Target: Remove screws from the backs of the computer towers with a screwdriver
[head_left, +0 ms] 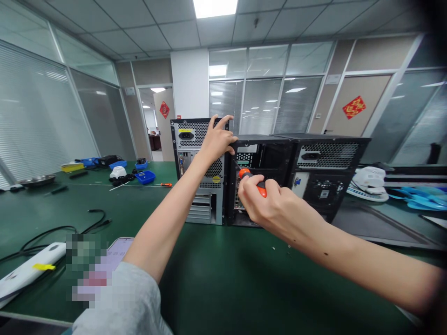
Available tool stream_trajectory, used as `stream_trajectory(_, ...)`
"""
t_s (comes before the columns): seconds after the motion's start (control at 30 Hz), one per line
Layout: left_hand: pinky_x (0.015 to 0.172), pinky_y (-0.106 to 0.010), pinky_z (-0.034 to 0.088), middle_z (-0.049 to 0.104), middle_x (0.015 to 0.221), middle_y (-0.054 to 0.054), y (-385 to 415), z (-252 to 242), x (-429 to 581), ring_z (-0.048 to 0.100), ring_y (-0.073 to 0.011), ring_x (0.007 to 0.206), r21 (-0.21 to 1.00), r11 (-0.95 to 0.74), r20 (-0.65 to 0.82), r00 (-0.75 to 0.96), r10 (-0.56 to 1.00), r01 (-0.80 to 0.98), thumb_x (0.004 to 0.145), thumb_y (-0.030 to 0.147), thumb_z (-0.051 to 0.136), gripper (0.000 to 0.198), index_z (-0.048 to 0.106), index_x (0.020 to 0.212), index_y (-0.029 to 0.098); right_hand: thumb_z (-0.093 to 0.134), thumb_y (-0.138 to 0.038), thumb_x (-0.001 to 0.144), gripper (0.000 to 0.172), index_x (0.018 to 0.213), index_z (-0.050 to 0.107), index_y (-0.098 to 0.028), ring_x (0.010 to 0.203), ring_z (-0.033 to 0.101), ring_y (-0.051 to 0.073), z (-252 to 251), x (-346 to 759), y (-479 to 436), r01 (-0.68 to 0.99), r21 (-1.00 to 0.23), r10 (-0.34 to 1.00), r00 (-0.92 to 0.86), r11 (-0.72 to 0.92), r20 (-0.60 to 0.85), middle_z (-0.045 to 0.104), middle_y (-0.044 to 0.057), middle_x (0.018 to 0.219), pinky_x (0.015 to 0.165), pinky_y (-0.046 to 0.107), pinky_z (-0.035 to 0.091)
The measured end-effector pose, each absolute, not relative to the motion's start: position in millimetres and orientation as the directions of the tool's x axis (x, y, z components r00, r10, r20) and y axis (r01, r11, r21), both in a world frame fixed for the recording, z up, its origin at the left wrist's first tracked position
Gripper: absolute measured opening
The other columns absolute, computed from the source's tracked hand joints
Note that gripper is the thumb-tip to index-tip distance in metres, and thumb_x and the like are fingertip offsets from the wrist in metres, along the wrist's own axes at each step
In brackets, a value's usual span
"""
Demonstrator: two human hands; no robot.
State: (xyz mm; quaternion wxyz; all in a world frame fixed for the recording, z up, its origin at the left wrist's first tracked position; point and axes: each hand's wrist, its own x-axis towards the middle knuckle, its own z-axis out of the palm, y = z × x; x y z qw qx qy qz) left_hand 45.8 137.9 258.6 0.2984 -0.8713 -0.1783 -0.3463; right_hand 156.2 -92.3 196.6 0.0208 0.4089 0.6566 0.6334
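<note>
My right hand (pixel 265 197) is wrapped round the orange and black handle of a screwdriver (pixel 244 173). The tool points at the back left edge of the open black computer case (pixel 260 139), whose inside shows through gaps in its back. My left hand (pixel 220 137) has its fingers spread at the top, where this case meets the silver-backed computer case (pixel 200 160) on the left. Its fingertips appear to touch the upper edges. The screwdriver's tip is too small to make out against the case. A third computer case (pixel 328 156) stands at the right.
Blue trays (pixel 145 177), a white mouse-like device (pixel 118 173) and an orange-handled tool (pixel 166 185) lie at the back left. Nearer are black cables (pixel 99 223), a white power strip (pixel 33 267) and a phone (pixel 120 245). A dark panel (pixel 380 223) and blue gloves (pixel 424 197) lie right.
</note>
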Motion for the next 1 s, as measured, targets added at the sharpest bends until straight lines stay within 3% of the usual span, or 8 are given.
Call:
stream_trajectory(0.37,0.107,-0.053,0.006,0.066,0.089,-0.006,133.9,258.8,46.5,0.022,-0.0294,0.129,-0.415,-0.726,0.716,0.689,0.112,0.549,0.077,0.025,0.052,0.02,0.067,0.091,0.022,0.043,-0.008,0.082,0.014,0.086,0.056,-0.007,0.05,0.037,0.008,197.7,157.8,-91.7,0.374,0.875,0.48,-0.733,-0.307,0.482,0.052,0.005,0.074,0.045,0.023,0.019)
stream_trajectory(1.0,0.107,-0.054,0.006,0.066,0.085,-0.005,138.2,257.0,46.7,0.025,-0.0302,0.128,-0.447,-0.721,0.731,0.681,0.046,0.529,0.076,0.023,0.052,0.018,0.067,0.087,0.023,0.046,-0.01,0.081,0.017,0.091,0.058,-0.005,0.042,0.039,0.005,191.3,148.6,-92.2,0.384,0.846,0.526,-0.664,-0.37,0.531,0.054,0.004,0.071,0.042,0.02,0.021)
